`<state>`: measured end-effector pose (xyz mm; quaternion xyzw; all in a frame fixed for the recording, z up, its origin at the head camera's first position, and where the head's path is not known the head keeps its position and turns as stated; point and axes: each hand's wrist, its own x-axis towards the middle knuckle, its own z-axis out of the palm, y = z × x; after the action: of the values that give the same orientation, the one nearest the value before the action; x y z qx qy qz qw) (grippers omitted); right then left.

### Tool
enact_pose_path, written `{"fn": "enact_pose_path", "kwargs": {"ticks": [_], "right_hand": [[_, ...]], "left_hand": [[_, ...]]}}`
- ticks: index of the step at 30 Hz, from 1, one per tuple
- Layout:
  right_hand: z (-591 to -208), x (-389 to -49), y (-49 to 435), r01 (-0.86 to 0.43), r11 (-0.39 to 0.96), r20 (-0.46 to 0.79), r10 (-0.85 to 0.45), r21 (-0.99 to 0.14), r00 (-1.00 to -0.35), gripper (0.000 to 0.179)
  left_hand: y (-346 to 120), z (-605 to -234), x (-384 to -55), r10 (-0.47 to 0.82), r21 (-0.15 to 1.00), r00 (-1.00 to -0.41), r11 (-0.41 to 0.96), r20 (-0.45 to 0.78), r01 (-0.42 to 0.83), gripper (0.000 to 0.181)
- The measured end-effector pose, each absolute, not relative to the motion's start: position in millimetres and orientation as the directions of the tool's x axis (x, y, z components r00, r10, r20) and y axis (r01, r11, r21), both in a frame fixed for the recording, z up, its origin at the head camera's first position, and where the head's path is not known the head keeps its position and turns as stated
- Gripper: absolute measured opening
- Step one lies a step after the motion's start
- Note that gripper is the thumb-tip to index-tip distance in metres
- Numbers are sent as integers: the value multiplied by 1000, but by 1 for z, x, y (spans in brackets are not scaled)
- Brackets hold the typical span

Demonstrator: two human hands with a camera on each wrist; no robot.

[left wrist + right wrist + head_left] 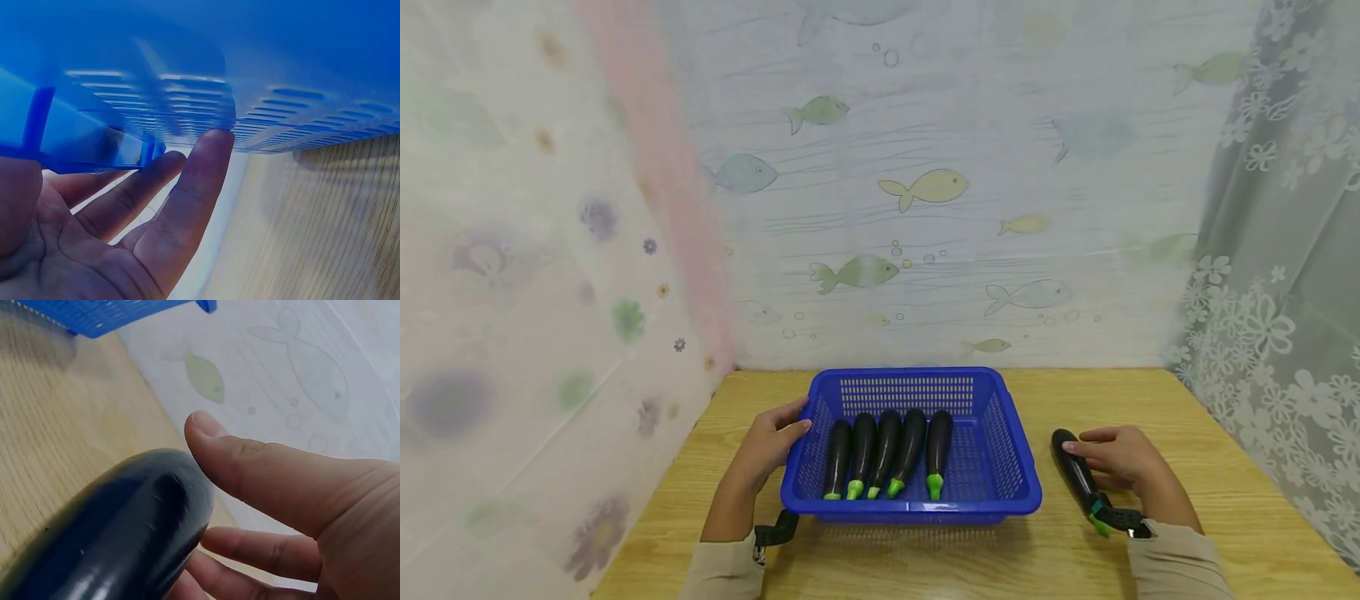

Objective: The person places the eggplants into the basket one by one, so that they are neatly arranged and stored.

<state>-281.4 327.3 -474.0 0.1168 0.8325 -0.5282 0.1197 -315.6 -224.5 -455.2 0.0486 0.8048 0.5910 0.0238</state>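
A blue plastic basket (910, 507) with slotted walls stands on the table. Inside it several dark eggplants (887, 450) lie side by side, green stem ends toward the front, mostly in the left part. My left hand (772, 442) holds the basket's left rim, thumb at the top edge. In the left wrist view, the fingers (206, 169) reach under the rim to the outer wall. To the right of the basket, my right hand (1120, 458) grips another eggplant (1075, 472) near its rounded end, thumb on one side and fingers on the other. Its green stem points toward the front.
The wooden table (880, 567) meets a fish-patterned sheet (940, 275) at the back. A flowered sheet (550, 350) hangs along the left, and a lace curtain (1270, 350) borders the right edge. Bare wood lies between the basket and the right-hand eggplant.
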Motion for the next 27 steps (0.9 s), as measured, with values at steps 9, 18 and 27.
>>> {"fn": "enact_pose_path", "kwargs": {"ticks": [9, 18, 27], "right_hand": [[-475, -284, 322, 326, 410, -324, 77, -852, -943, 89], [-476, -284, 321, 316, 387, -318, 61, -866, -946, 86], [-474, -282, 319, 286, 387, -284, 63, -877, -957, 83]], "left_hand": [[-225, -456, -316, 101, 954, -995, 298, 10, 40, 57], [-226, -457, -316, 106, 960, -994, 279, 10, 39, 57], [-226, -455, -315, 119, 961, -993, 273, 20, 52, 57]]}}
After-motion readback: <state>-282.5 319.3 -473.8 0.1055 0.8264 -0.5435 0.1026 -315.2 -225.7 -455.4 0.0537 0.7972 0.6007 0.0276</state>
